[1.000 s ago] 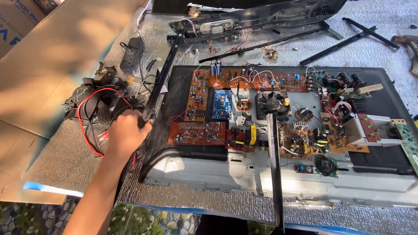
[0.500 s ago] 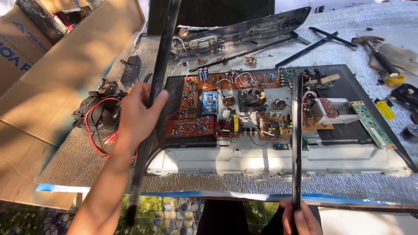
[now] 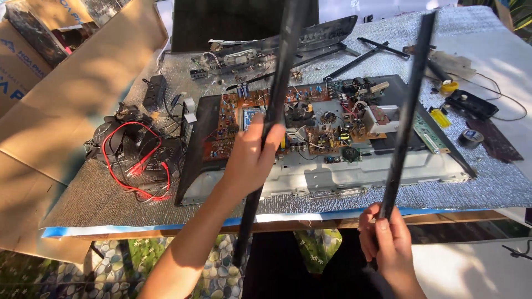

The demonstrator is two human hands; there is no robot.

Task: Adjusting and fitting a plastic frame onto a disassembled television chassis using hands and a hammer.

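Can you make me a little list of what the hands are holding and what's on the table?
left hand: grips a long black strip near its middle, raised upright
right hand: grips the bottom end of a second black strip
under the strips: opened flat screen with bare circuit boards
left of it: red and black wires
table cover: silver mat

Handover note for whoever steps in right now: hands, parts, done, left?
Left hand: gripping a long black plastic frame strip mid-length, raised over the bench.
Right hand: holding a second black strip by its lower end, upright.
Opened flat-screen chassis lies on the silver padded mat, circuit boards exposed.
Done: both strips off the chassis.
Left: both strips are yet to be put down; boards in place.
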